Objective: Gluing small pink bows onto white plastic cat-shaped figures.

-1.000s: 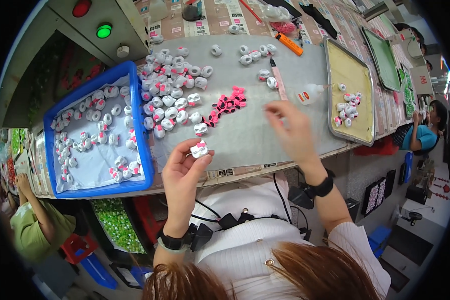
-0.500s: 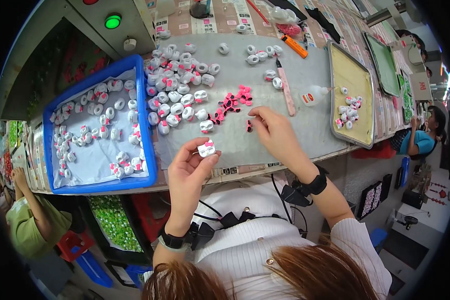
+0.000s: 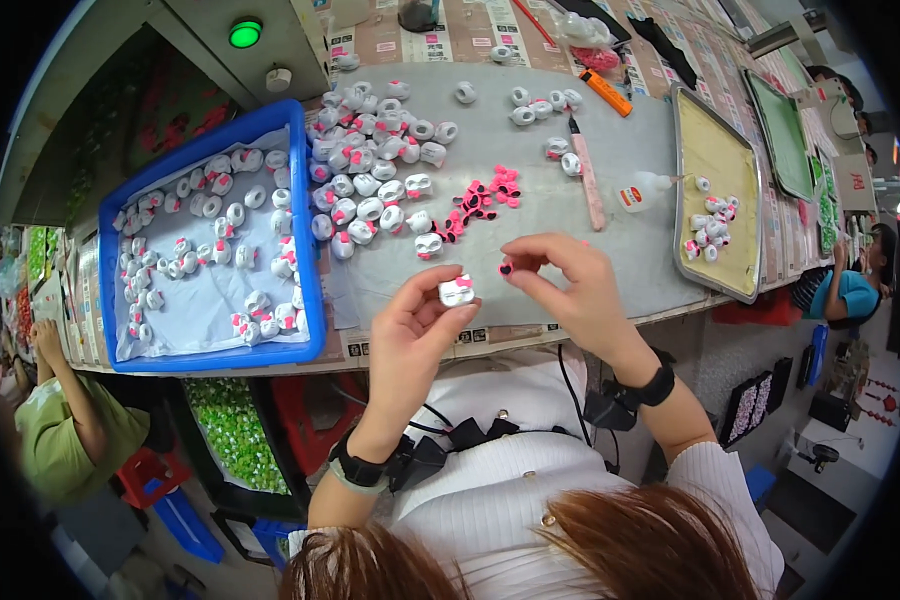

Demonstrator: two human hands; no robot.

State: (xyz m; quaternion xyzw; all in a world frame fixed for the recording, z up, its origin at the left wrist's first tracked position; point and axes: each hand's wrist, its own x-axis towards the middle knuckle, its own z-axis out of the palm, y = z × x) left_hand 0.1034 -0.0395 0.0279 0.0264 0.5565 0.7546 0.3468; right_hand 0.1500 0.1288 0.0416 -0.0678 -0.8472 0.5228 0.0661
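A small white figure head with a pink bow (image 3: 457, 291) is pinched between the thumb and fingers of my left hand (image 3: 408, 330), held over the table's near edge. Just to its right, my right hand (image 3: 578, 285) grips a tiny pink-and-black piece (image 3: 506, 269) at its fingertips. The two held parts are close but apart. Beyond my hands, similar pink-and-black pieces (image 3: 478, 205) lie in a loose heap on the grey mat (image 3: 570, 225). Many more white heads (image 3: 375, 150) are piled to the left of that heap.
A blue tray (image 3: 315, 260) of white heads stands at left. On the right are a pink pen-like tool (image 3: 589, 185), a squeeze bottle (image 3: 642, 190) and a metal tray (image 3: 680, 180) with white pieces. An orange cutter (image 3: 606, 92) lies farther back. Other people sit at both sides.
My right hand has picked the pink-and-black piece off the mat and drawn it nearer. My left hand has moved right with the white head. The whole view has shifted slightly.
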